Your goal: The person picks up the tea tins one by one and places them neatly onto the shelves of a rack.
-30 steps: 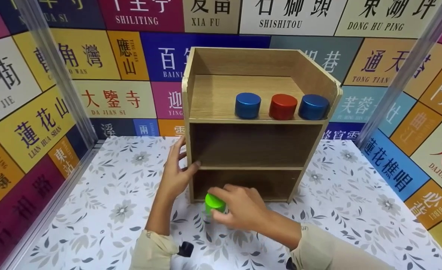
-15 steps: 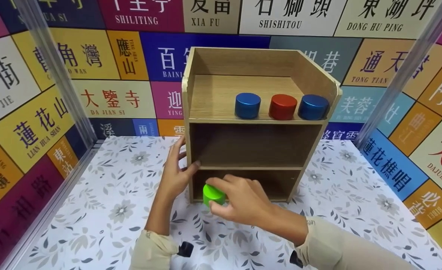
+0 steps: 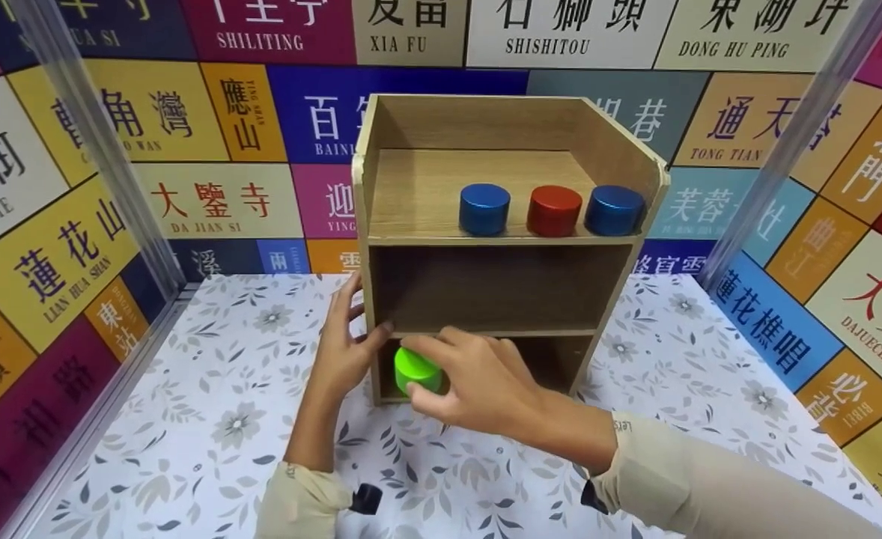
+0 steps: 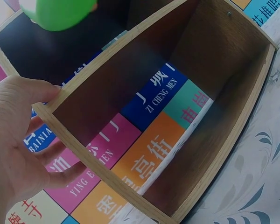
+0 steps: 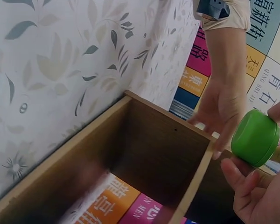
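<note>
Between thumb and fingers, my right hand (image 3: 478,382) holds a short green cylinder (image 3: 417,370) with a flat top. In the head view it is in front of the lowest compartment, near the left panel of the wooden shelf unit (image 3: 478,241). My left hand (image 3: 344,352) grips that panel from outside, its thumb on the front edge and its fingers along the outer face. The right wrist view shows the green cylinder (image 5: 255,137) raised beside the shelf, close to the left hand (image 5: 221,107). Only part of the green cylinder (image 4: 58,11) shows in the left wrist view.
On the top shelf stand a blue cylinder (image 3: 484,209), a red cylinder (image 3: 554,211) and another blue cylinder (image 3: 615,210), towards the right. A flower-patterned cloth (image 3: 239,419) covers the table. Sign-printed walls (image 3: 216,198) stand behind and at both sides.
My right hand has lifted the green cylinder upward from near the table, slightly left, to the lowest compartment's front. The left hand keeps its grip on the panel. The head view has shifted slightly.
</note>
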`<state>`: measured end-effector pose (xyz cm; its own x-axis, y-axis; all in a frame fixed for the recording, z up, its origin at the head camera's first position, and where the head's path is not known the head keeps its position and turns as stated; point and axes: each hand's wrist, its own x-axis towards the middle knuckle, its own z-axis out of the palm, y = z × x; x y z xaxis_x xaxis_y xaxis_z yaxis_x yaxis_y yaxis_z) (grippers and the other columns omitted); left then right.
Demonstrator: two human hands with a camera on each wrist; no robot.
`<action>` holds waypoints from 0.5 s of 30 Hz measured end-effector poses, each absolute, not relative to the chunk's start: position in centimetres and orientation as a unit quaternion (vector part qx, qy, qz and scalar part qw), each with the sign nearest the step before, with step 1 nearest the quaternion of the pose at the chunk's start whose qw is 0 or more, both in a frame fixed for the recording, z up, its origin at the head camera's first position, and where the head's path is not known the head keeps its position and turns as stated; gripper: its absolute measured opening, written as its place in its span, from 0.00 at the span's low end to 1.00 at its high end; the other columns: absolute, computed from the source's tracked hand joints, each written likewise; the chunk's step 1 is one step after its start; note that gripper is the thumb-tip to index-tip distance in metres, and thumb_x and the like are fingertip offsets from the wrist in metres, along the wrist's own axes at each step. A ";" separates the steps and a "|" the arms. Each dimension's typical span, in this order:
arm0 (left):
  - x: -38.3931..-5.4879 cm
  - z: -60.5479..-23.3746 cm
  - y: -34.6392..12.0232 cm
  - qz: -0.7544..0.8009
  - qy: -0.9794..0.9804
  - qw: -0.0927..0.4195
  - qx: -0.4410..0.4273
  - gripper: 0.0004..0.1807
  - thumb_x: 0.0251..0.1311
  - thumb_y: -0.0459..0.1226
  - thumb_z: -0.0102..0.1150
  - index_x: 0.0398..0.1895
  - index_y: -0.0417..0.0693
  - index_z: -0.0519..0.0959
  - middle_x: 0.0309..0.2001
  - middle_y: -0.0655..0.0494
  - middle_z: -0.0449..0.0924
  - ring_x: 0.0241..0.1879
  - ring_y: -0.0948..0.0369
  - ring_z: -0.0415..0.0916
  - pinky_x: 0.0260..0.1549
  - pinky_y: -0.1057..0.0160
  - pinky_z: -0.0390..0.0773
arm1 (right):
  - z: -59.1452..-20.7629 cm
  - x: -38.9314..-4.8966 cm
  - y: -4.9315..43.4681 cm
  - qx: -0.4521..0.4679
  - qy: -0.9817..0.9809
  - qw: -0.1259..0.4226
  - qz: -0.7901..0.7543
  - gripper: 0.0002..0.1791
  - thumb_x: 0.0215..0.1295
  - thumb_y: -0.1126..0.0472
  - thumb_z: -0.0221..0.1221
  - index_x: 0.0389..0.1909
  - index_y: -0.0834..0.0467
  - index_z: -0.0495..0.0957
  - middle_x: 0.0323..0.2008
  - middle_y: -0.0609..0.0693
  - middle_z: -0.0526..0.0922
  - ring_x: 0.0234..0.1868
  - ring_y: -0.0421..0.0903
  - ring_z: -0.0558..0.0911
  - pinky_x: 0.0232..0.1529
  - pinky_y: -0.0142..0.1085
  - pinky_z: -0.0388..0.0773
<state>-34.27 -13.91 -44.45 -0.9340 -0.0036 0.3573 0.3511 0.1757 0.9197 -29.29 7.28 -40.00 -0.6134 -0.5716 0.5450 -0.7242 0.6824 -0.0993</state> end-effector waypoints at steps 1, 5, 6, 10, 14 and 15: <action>-34.3 -44.4 -13.9 -0.631 -0.754 0.141 -0.115 0.46 0.63 0.30 0.63 0.81 0.62 0.55 0.77 0.49 0.56 0.70 0.40 0.64 0.61 0.33 0.75 | -39.8 -29.3 7.3 0.366 -0.884 0.246 0.157 0.23 0.62 0.39 0.61 0.58 0.37 0.81 0.31 0.40 0.78 0.23 0.37 0.75 0.18 0.28 0.70; -34.2 -44.4 -13.8 -0.632 -0.753 0.143 -0.113 0.45 0.64 0.30 0.62 0.81 0.63 0.55 0.77 0.50 0.55 0.71 0.40 0.63 0.62 0.32 0.74 | -39.1 -29.2 7.3 0.365 -0.883 0.246 0.162 0.23 0.64 0.39 0.60 0.59 0.39 0.81 0.31 0.41 0.78 0.23 0.36 0.74 0.18 0.26 0.71; -34.2 -44.4 -13.8 -0.633 -0.752 0.143 -0.113 0.45 0.64 0.30 0.62 0.81 0.63 0.55 0.77 0.50 0.55 0.71 0.40 0.63 0.62 0.32 0.73 | -38.8 -29.1 7.3 0.364 -0.884 0.244 0.163 0.23 0.64 0.40 0.60 0.59 0.39 0.81 0.31 0.41 0.78 0.23 0.36 0.74 0.19 0.26 0.70; -35.0 -45.5 -14.0 -0.631 -0.753 0.147 -0.113 0.46 0.64 0.31 0.64 0.80 0.69 0.55 0.77 0.53 0.56 0.71 0.41 0.63 0.62 0.32 0.74 | -37.9 -29.1 7.2 0.355 -0.888 0.234 0.174 0.24 0.66 0.40 0.59 0.61 0.40 0.80 0.32 0.42 0.79 0.23 0.36 0.74 0.20 0.24 0.71; -36.3 -47.1 -14.4 -0.623 -0.758 0.155 -0.116 0.47 0.63 0.34 0.65 0.79 0.77 0.56 0.77 0.57 0.56 0.71 0.43 0.64 0.60 0.34 0.76 | -36.9 -29.3 7.1 0.348 -0.891 0.233 0.174 0.24 0.67 0.40 0.58 0.62 0.40 0.79 0.34 0.42 0.80 0.24 0.35 0.75 0.21 0.23 0.72; -36.3 -47.1 -14.3 -0.621 -0.760 0.156 -0.115 0.46 0.63 0.33 0.64 0.78 0.78 0.56 0.77 0.57 0.56 0.71 0.43 0.65 0.60 0.35 0.77 | -36.6 -29.3 7.0 0.346 -0.892 0.236 0.172 0.24 0.67 0.40 0.58 0.62 0.40 0.79 0.34 0.42 0.80 0.25 0.34 0.74 0.21 0.22 0.71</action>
